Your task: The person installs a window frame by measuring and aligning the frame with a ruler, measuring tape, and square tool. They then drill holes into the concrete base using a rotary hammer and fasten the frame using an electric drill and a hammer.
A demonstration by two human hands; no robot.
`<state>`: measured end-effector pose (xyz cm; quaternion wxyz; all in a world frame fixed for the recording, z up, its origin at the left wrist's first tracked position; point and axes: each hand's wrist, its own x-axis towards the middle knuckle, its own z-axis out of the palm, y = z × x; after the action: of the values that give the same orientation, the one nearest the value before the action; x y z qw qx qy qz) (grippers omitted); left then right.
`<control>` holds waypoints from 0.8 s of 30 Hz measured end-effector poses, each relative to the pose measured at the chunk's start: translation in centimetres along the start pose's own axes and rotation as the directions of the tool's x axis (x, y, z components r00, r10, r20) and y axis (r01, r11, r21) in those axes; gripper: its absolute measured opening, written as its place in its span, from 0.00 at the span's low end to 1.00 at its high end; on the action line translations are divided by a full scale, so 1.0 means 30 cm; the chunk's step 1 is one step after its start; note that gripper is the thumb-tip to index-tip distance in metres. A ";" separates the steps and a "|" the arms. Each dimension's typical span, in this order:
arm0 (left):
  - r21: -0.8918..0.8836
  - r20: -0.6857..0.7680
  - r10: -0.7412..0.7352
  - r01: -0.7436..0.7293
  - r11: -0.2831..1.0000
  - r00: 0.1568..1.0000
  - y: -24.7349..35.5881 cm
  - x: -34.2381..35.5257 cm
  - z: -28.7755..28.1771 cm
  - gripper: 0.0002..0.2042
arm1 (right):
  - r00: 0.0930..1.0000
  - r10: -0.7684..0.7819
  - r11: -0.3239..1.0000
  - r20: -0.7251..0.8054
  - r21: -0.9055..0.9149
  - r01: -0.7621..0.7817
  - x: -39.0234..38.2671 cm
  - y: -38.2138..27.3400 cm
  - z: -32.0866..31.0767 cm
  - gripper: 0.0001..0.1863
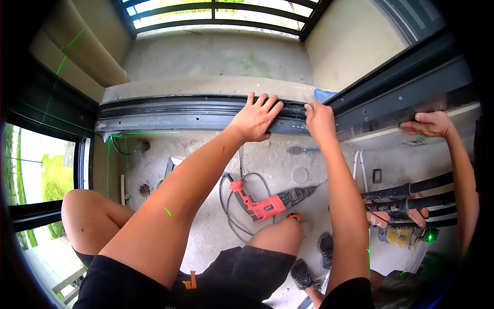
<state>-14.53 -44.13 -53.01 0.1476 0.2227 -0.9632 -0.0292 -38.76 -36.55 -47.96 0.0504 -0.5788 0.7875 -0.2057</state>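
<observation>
A dark grey metal sill frame (170, 114) with long grooves spans the opening in front of me. My left hand (257, 117) lies over its grooves, fingers spread, with nothing visible in it. To the right, my right hand (321, 122) is at the corner where the sill meets a dark upright frame (391, 92). Its fingers are curled closed, and what they grip, if anything, is hidden. A piece of blue material (324, 95) shows just beyond that hand. Below my hands, a red and black corded rotary hammer (267, 206) lies on the concrete floor, its bit pointing right.
Another hand (429, 123) shows at the right; whether it is a reflection or another person's, I cannot tell. Dark shoes (302, 273) are at lower right. Black pipes (432, 186) and a device with a green light (430, 237) are at right. A dark railing (216, 20) stands beyond.
</observation>
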 end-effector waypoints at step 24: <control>0.011 -0.099 0.049 -0.048 0.999 0.994 -0.019 0.003 0.063 0.50 | 0.974 -0.108 0.849 0.202 -0.490 0.196 0.112 0.005 0.088 0.10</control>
<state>-14.94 -44.72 -54.88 0.1950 0.2010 -0.9599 -0.0106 -39.13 -40.34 -49.88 -0.0545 -0.6473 0.7584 0.0543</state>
